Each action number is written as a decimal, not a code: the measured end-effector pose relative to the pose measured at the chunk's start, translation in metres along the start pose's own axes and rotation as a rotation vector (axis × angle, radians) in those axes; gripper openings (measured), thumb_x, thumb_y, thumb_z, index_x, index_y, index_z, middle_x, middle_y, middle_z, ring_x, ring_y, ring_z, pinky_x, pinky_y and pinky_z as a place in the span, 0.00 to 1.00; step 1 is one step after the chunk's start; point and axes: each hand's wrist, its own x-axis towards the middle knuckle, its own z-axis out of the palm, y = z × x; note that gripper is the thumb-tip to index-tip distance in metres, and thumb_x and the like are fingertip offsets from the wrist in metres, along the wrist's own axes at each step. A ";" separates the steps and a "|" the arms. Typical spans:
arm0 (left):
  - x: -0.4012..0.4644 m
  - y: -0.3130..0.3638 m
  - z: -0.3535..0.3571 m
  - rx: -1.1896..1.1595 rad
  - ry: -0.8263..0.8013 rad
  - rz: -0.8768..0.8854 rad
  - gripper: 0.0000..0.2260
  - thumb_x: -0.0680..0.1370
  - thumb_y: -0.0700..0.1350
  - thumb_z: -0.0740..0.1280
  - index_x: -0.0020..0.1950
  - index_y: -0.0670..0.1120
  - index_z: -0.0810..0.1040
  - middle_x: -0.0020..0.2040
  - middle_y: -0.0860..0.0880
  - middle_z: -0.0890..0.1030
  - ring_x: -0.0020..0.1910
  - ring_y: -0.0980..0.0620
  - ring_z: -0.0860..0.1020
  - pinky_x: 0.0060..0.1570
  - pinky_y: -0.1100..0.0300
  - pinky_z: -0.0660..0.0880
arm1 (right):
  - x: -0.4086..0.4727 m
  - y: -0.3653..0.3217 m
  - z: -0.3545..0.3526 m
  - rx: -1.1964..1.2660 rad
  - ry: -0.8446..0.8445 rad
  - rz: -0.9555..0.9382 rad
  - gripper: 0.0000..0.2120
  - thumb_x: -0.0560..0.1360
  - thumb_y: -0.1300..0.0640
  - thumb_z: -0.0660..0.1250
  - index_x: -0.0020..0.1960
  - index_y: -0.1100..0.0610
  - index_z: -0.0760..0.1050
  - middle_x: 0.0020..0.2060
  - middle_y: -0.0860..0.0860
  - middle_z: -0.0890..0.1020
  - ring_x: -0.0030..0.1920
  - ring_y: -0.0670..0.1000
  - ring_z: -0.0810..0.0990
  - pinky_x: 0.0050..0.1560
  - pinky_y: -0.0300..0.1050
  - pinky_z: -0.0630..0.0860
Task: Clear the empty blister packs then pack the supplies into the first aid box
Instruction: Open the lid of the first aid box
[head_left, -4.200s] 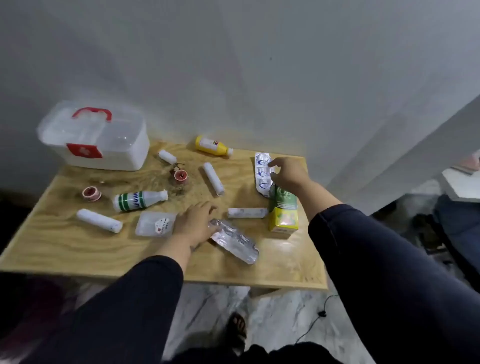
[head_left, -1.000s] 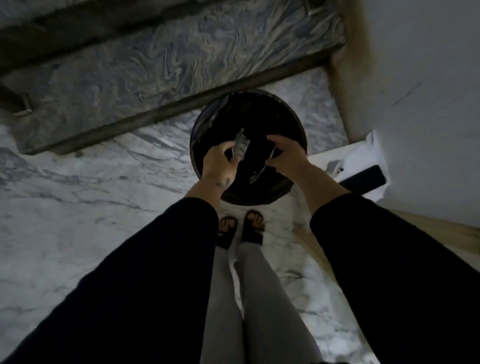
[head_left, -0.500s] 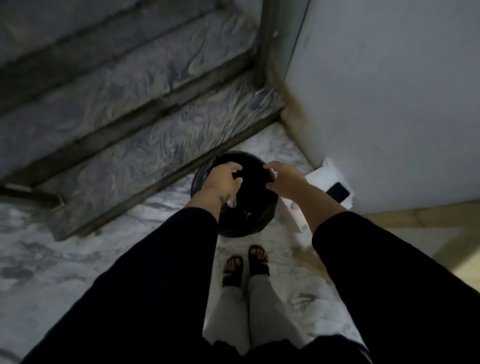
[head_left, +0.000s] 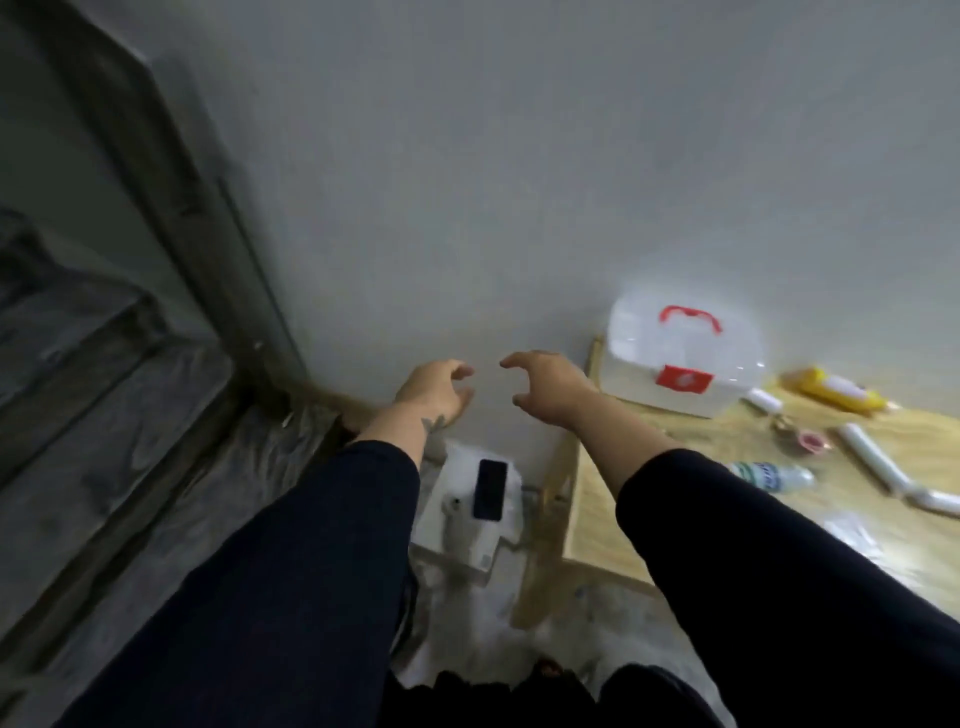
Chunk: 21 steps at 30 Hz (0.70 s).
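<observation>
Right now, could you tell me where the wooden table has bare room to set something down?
Bare wood shows on the light wooden table between the white first aid box and the green-striped white bottle. It is crowded rightward, around the white rolls.

left hand (head_left: 435, 391) – empty, fingers curled | right hand (head_left: 549, 387) – same

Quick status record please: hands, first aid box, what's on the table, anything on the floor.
left hand: open, empty, fingers curled
right hand: open, empty, fingers curled
first aid box: on table's far corner, lid shut, red handle up
table: holds yellow bottle, green-label bottle, tape roll, white rolls; blurred
blister packs: none in view
floor: white box with black phone on top, beside table leg
</observation>
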 end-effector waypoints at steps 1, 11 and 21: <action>0.007 0.017 0.006 0.018 -0.021 0.043 0.18 0.79 0.45 0.65 0.69 0.47 0.72 0.69 0.47 0.74 0.68 0.47 0.73 0.65 0.53 0.71 | -0.006 0.015 -0.011 -0.002 0.038 0.035 0.26 0.73 0.59 0.67 0.70 0.49 0.67 0.69 0.54 0.72 0.69 0.57 0.69 0.68 0.50 0.69; 0.045 0.144 0.088 0.217 -0.120 0.472 0.24 0.77 0.43 0.67 0.72 0.50 0.68 0.76 0.51 0.63 0.74 0.50 0.64 0.69 0.54 0.66 | -0.066 0.165 -0.058 -0.102 0.254 0.298 0.27 0.74 0.58 0.66 0.72 0.48 0.64 0.74 0.54 0.64 0.75 0.57 0.58 0.74 0.54 0.60; 0.094 0.175 0.142 0.580 -0.030 0.641 0.35 0.78 0.47 0.67 0.79 0.52 0.50 0.81 0.50 0.48 0.79 0.50 0.45 0.76 0.49 0.44 | -0.041 0.228 -0.023 -0.321 0.338 0.154 0.34 0.76 0.49 0.64 0.76 0.51 0.52 0.78 0.53 0.53 0.78 0.54 0.49 0.77 0.55 0.46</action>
